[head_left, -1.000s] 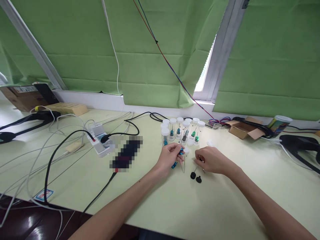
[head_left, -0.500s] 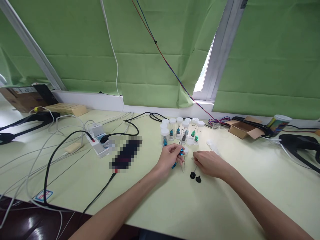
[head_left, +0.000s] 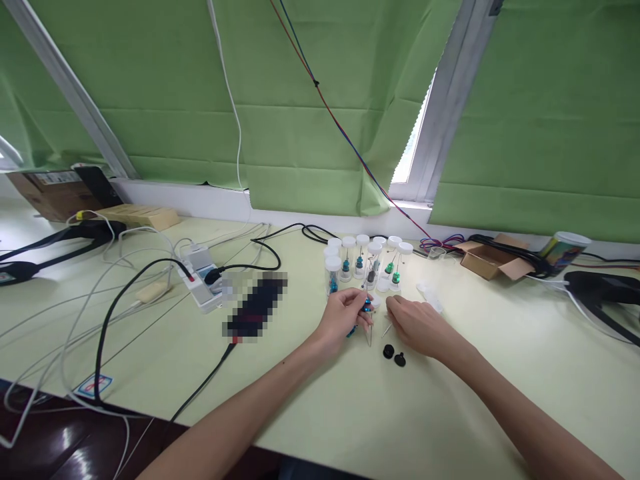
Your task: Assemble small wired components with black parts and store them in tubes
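Observation:
My left hand (head_left: 344,316) rests on the pale green table (head_left: 310,393), fingers closed on several small blue-hubbed needle tips (head_left: 367,307), with thin metal needles pointing down. My right hand (head_left: 417,323) lies just right of it, fingertips pinching a thin needle (head_left: 386,329) near the blue pieces. Two small black caps (head_left: 394,355) sit on the table below my right hand. Behind both hands stands a cluster of clear vials with white lids (head_left: 367,261), each holding a blue, green or dark needle tip.
A white power strip (head_left: 202,285) with black and white cables (head_left: 115,300) lies to the left, next to a blurred dark object (head_left: 255,307). An open cardboard box (head_left: 493,260) and a colourful cup (head_left: 564,248) stand at the back right. Green blinds hang behind.
My right hand has slid left toward my left hand, and its fingertips now meet the needle close to the blue pieces. My left hand has stayed where it was.

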### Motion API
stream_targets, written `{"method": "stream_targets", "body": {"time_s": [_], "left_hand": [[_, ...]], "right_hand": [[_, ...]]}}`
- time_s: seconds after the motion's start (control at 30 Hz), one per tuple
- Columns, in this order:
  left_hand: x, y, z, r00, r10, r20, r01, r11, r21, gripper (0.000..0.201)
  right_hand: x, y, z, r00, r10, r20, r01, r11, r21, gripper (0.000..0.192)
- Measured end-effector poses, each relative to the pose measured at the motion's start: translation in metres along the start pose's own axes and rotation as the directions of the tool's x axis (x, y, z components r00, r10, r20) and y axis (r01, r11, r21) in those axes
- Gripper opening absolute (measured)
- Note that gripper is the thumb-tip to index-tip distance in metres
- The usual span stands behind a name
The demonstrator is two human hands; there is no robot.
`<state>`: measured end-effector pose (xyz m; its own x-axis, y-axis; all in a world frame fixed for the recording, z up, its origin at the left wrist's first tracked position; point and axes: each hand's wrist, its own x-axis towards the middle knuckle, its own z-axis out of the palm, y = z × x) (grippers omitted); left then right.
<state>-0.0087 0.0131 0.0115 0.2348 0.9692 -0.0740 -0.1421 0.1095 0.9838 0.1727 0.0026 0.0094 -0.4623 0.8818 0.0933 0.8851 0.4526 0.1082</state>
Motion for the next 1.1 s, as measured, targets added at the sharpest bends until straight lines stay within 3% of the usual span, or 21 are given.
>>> {"method": "stream_targets", "body": {"time_s": [0.27, 0.43, 0.6, 0.8, 1.1], "left_hand": [[-0.001, 0.000, 0.000, 1.000, -0.012, -0.005, 0.011, 1.000, -0.014, 0.021], [0.000, -0.002, 0.000, 1.000, -0.011, 0.011, 0.011, 1.000, -0.012, 0.021], [0.001, -0.003, 0.000, 1.000, -0.025, 0.010, 0.025, 0.999, -0.030, 0.021], [0.002, -0.003, 0.000, 0.999, -0.036, 0.012, 0.037, 0.999, -0.029, 0.021], [0.002, -0.006, 0.001, 0.999, -0.038, 0.030, 0.039, 0.999, -0.024, 0.023]], "right_hand": [[0.003, 0.001, 0.007, 0.958, -0.008, -0.287, 0.062, 0.982, 0.179, 0.018], [0.005, 0.000, 0.009, 0.884, 0.007, -0.467, 0.171, 0.926, 0.338, 0.015], [0.006, -0.001, 0.011, 0.798, 0.023, -0.602, 0.262, 0.887, 0.381, 0.013], [0.006, -0.005, 0.007, 0.695, 0.056, -0.717, 0.297, 0.886, 0.357, 0.014], [0.005, -0.008, 0.008, 0.631, 0.086, -0.771, 0.317, 0.878, 0.358, 0.015]]}}
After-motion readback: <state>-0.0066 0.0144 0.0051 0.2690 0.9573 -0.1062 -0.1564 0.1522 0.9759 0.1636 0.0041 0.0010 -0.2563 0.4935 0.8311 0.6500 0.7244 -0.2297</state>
